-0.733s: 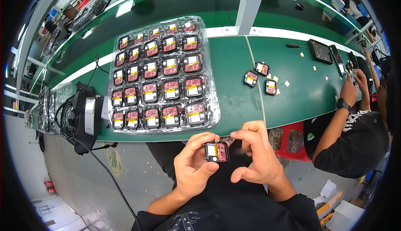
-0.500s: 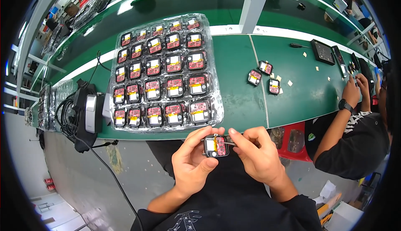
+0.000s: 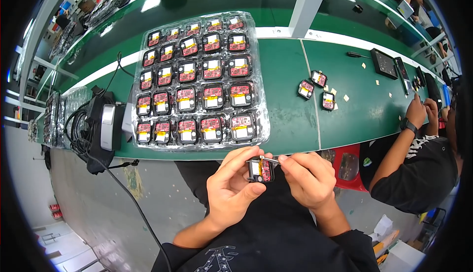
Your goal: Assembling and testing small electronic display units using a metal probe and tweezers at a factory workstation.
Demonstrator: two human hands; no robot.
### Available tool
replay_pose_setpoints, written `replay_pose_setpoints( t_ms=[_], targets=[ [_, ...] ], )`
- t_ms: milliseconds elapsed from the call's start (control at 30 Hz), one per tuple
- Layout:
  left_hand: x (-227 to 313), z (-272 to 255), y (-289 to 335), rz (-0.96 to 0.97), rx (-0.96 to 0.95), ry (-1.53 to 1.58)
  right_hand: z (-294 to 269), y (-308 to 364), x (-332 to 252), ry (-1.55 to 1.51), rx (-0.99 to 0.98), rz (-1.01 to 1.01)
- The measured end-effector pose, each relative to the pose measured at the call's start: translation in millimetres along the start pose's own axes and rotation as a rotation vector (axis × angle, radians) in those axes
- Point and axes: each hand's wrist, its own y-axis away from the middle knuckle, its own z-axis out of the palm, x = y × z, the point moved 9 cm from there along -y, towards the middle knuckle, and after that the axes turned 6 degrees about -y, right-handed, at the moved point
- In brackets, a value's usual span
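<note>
I see the left hand (image 3: 232, 189) pinching an open smartwatch case (image 3: 261, 171) between thumb and fingers, just off the desk's (image 3: 288, 134) near edge. Maybe its open side faces up to show the red board (image 3: 267, 172). The right hand (image 3: 311, 179) pinches a thin metal tool (image 3: 271, 160). Its tip is by the yellow strip (image 3: 261, 164); I cannot tell if they touch. Fingers hide the case's left side. Far left, a clear tray (image 3: 263, 131) probably keeps more cases (image 3: 213, 96) from sliding.
</note>
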Motion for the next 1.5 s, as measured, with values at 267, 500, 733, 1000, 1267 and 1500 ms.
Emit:
replay_pose_setpoints(
  t_ms=[267, 500, 733, 1000, 1267, 1500],
  targets=[
    [5, -4, -1, 0.001, -0.007, -0.006, 2, -4, 7, -0.153, -0.036, 0.108],
    [7, -2, -1, 0.006, -0.034, -0.039, 5, -2, 2, -0.079, -0.012, 0.042],
    [4, -3, 0, -0.05, 0.055, 0.005, 6, 8, -7, 0.086, 0.017, -0.079],
    [14, -2, -9, -0.038, -0.019, -0.112, 3, 9, -6, 0.078, 0.05, -0.097],
    [7, -6, -8, -0.061, 0.021, -0.052, 6, 11, -5, 0.091, 0.039, -0.112],
    [0, -8, -6, -0.117, 0.032, 0.007, 10, 13, -5, 0.065, 0.051, -0.115]
  ],
)
